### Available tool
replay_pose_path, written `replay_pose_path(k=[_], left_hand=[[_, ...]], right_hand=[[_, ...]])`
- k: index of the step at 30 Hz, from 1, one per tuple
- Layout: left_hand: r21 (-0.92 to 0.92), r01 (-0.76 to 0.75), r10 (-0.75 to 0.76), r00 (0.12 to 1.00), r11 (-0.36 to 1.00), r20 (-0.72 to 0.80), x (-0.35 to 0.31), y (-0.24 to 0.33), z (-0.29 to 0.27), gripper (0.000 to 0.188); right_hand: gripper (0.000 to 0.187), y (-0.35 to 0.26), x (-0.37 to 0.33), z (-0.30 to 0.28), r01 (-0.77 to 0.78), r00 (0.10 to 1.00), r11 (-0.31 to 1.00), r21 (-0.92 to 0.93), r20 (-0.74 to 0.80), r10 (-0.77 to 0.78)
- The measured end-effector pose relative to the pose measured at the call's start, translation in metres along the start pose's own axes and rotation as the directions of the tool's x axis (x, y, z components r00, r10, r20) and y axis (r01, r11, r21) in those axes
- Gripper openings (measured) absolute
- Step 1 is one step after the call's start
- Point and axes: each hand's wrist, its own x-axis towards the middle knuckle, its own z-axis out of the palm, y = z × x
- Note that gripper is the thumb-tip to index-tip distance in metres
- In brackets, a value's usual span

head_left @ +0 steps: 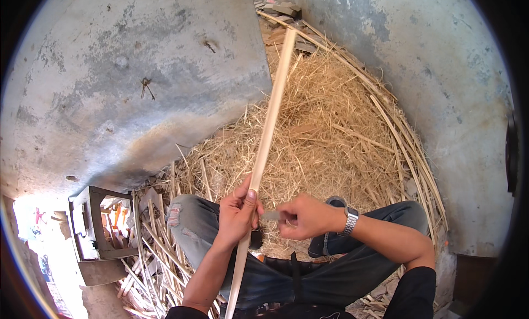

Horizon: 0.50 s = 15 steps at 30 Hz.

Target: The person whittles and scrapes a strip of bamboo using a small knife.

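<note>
A long, pale bamboo strip [270, 118] slants up from my lap, over the shavings, toward the far wall. My left hand [238, 214] is closed around its lower part, with the thumb lying along the strip. Just right of it, my right hand [308, 215] is closed in a fist. A short grey blade of a knife [270, 215] sticks out of that fist toward the strip beside my left fingers. The knife's handle is hidden in the hand. I cannot tell whether the blade touches the strip.
Curled shavings [330, 120] cover the floor before my bent legs. Long thin strips [405, 137] lie along the curved right wall [441, 98]. At the lower left, a metal frame [100, 214] stands beside a pile of split sticks [157, 264]. Grey blocks [284, 10] lie at the far end.
</note>
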Motion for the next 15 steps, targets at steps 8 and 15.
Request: replay_pose_path(k=[8,15], left_hand=[[0.030,0.044,-0.050,0.970,0.999,0.238,-0.007,-0.002,0.006,0.049],[0.124,-0.021,-0.011,0.968,0.992,0.252,-0.010,-0.006,0.010,0.051]], right_hand=[[0.028,-0.008,0.009,-0.009,-0.110,0.870,0.992,0.066,-0.476,0.128],[0.026,0.003,0.007,-0.002,-0.185,0.851,0.969,0.165,-0.466,0.242]])
